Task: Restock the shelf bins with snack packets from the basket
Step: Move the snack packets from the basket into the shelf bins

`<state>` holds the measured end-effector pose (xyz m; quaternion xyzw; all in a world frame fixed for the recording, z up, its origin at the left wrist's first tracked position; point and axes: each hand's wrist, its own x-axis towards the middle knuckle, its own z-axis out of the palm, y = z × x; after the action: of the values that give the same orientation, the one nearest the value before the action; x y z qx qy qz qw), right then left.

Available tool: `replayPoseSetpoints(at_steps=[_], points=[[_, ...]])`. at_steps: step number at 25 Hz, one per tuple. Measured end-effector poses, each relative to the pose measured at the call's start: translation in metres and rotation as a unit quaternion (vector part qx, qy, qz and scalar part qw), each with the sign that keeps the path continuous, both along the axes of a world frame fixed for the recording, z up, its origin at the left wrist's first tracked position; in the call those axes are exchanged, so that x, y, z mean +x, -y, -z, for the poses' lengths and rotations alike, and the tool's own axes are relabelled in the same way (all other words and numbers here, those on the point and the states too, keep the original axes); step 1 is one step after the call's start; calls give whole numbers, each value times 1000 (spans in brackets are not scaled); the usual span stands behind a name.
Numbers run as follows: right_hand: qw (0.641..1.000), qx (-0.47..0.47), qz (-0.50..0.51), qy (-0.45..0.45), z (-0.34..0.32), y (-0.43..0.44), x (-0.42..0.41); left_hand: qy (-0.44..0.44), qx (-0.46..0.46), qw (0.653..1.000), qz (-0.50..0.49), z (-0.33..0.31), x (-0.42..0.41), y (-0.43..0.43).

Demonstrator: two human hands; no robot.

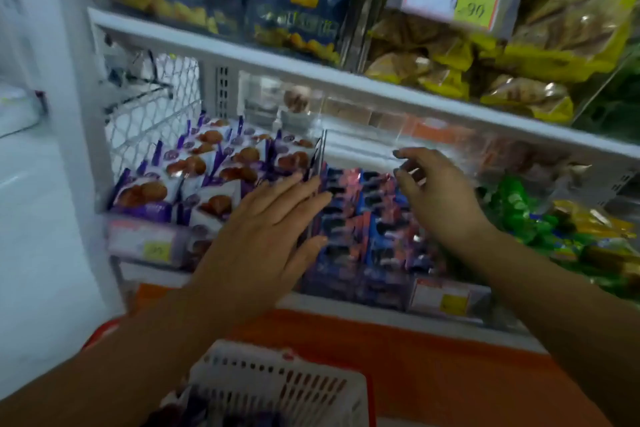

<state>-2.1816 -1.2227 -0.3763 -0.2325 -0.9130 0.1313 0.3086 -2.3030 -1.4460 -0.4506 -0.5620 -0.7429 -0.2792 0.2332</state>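
Purple-and-white packets (pixel 166 180), blue-and-pink packets (pixel 367 229), white perforated basket (pixel 277 381), orange ledge (pixel 398 340).

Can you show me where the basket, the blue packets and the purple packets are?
basket (pixel 277 381): head view, on its white slotted wall.
blue packets (pixel 367 229): head view, on the middle of the pile in the centre bin.
purple packets (pixel 145 192): head view, on the front-left packet in the left bin.

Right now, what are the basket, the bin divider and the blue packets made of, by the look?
The basket looks like matte white moulded plastic: regular slots in its wall. The bin divider seems clear rigid plastic, perhaps acrylic: see-through, with a dark edge line. The blue packets look like glossy printed film: pink glare on creased faces, though blur hides detail.
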Motion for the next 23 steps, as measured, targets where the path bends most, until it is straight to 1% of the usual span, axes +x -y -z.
replayPoseSetpoints(at_steps=[1, 2, 3, 4, 5, 6, 7, 8, 9, 10, 12, 13, 14, 15, 16, 17, 18, 19, 20, 21, 23], points=[[998, 0, -63, -19, 12, 39, 14, 4, 12, 1000, 16, 10, 11, 18], [991, 12, -130, -13, 31, 78, 27, 5, 15, 1000, 26, 28, 21, 39], [980, 46, -193, 22, 57, 111, 35, 6, -4, 1000, 29, 52, 28, 60], [960, 103, -245, 87, 93, 137, 40, 3, -59, 998, 17, 81, 33, 82], [921, 149, -289, 215, 129, 158, 42, 25, -143, 989, -3, 107, 38, 100], [867, 129, -312, 368, 170, 174, 44, 91, -246, 964, -28, 140, 41, 119], [821, 54, -298, 484, 208, 181, 46, 166, -335, 927, -46, 171, 43, 134], [786, -39, -263, 558, 247, 185, 50, 226, -410, 882, -55, 200, 44, 153], [767, -131, -223, 588, 284, 183, 54, 270, -455, 847, -59, 223, 45, 168], [765, -197, -186, 584, 318, 180, 56, 301, -481, 821, -64, 241, 45, 181], [802, -267, -113, 523, 365, 177, 56, 332, -520, 783, -74, 259, 47, 196], [828, -280, -78, 480, 384, 177, 52, 339, -529, 774, -80, 265, 46, 198], [853, -304, -32, 424, 398, 178, 45, 350, -524, 772, -83, 268, 45, 197], [863, -355, 23, 359, 405, 180, 37, 357, -507, 780, -87, 270, 46, 195], [858, -423, 74, 281, 412, 180, 29, 368, -487, 787, -89, 274, 45, 194], [835, -487, 120, 227, 417, 177, 18, 379, -470, 792, -93, 274, 45, 193], [807, -533, 154, 199, 425, 174, 8, 388, -469, 787, -97, 275, 44, 192], [783, -560, 183, 200, 431, 171, 1, 389, -472, 785, -100, 274, 45, 192], [768, -564, 207, 222, 441, 170, -3, 390, -476, 782, -101, 275, 47, 191], [768, -549, 220, 247, 447, 172, -6, 392, -476, 781, -99, 274, 48, 190], [790, -489, 191, 318, 453, 178, -2, 405, -481, 772, -93, 271, 52, 188]])
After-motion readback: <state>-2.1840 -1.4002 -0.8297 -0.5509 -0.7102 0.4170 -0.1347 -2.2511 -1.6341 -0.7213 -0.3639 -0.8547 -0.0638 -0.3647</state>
